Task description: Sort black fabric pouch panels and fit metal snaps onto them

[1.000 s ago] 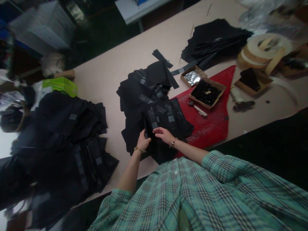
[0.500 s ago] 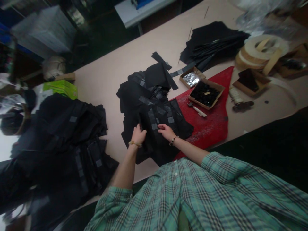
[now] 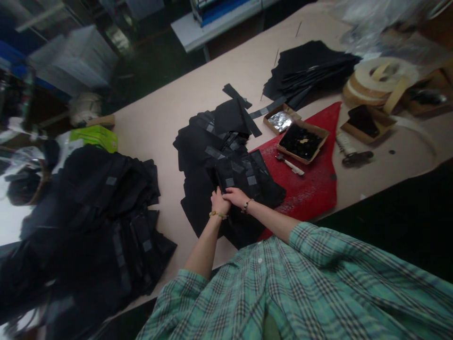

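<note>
The left hand [image 3: 220, 203] is pinching narrowly at the black patched panel [image 3: 240, 175], though its grip is hard to tell, while the right hand [image 3: 236, 197] is pressing flat, fingers together, keeping the cloth smooth. The panel is overlapping the edge of the red mat [image 3: 300, 198].

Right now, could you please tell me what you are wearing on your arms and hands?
The left hand and right hand are bare, without gloves. The left wrist wears a thin yellow cord bracelet, the right a dark beaded bracelet. The arms emerge from the sleeves of a teal-green plaid shirt.
</note>
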The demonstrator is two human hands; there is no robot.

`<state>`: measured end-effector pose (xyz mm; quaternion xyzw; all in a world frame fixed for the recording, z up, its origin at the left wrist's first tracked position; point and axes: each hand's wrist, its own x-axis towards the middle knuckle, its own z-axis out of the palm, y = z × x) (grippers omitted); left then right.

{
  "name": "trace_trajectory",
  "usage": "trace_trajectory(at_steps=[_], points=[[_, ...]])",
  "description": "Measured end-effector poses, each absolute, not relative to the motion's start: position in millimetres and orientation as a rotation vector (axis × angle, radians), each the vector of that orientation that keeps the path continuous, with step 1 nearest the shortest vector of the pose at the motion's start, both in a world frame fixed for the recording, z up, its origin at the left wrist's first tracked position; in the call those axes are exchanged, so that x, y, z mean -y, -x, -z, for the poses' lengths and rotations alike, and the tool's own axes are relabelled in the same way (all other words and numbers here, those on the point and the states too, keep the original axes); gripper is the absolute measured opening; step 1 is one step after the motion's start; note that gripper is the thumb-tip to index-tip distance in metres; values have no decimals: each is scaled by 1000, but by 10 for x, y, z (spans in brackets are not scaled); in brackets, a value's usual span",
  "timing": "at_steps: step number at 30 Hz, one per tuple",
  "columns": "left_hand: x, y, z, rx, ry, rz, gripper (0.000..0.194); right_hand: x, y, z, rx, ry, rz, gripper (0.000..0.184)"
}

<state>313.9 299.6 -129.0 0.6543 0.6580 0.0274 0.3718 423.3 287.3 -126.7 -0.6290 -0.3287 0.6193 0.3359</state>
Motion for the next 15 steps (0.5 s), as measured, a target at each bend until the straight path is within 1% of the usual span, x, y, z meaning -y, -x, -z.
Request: trace_trajectory(at_steps=[2,3,6,8,10,13,15], points=[[-2987,-3088,1313,-1656,-1636,-157,68,-2848,-4233,1227,1000,1590,-1619,18],[-2979,-3056,1312,-1657,-1603,-218,70,-2829,-4253,1212,1064,1595,-1578,19],[-2941,-2982,1250,-1767,-1556,-437,85,-2765,-4359,1207,1109,1764,-1281,26],[-2913,-2993,1180,-1825,-1628,-482,86,-2740,-4426,1238,1002,1865,-1163,33],[-2898,-3063,1117,-1778,-1744,-385,74,-2750,-4463,1283,867,1886,-1207,37],[-2904,-3210,1074,-1705,-1844,-218,53,-2827,-4462,1344,720,1881,-1288,36],[-2918,-3278,1076,-1718,-1861,-194,48,-2895,-4444,1366,672,1905,-1293,34]])
